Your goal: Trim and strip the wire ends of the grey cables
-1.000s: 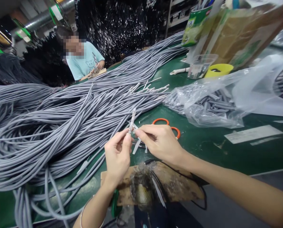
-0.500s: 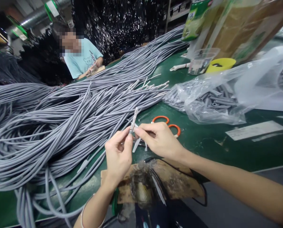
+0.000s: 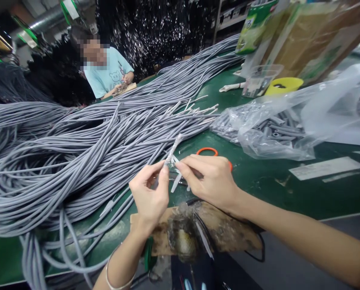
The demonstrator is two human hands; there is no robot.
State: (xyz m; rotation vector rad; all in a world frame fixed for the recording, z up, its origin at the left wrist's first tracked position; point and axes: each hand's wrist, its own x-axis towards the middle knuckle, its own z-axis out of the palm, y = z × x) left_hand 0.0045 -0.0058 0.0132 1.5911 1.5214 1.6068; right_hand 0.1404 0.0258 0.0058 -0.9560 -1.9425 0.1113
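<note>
My left hand point(image 3: 151, 195) is closed in a pinch around the end of a grey cable, just below its stripped part. From the fingertips the bare braided shield point(image 3: 175, 146) points up and tilts right. Close beside it, my right hand point(image 3: 212, 179) pinches a thin white strip point(image 3: 175, 159) that runs from the base of the braid. Loose white strip pieces point(image 3: 176, 183) hang below the fingers. Orange-handled scissors point(image 3: 207, 151) lie behind my right hand, partly covered by it.
Bundled grey cables point(image 3: 77, 161) cover the table's left side. A clear bag point(image 3: 276, 133) of short grey tubes lies right, near a yellow cup point(image 3: 284, 85) and plastic tub point(image 3: 260, 80). A stained board point(image 3: 228, 231) sits at the front edge. Across the table sits a person point(image 3: 110, 74).
My right hand has moved slightly right, away from the cable, and the white strip now spans the gap. The braid leans further right. More of the scissors is covered.
</note>
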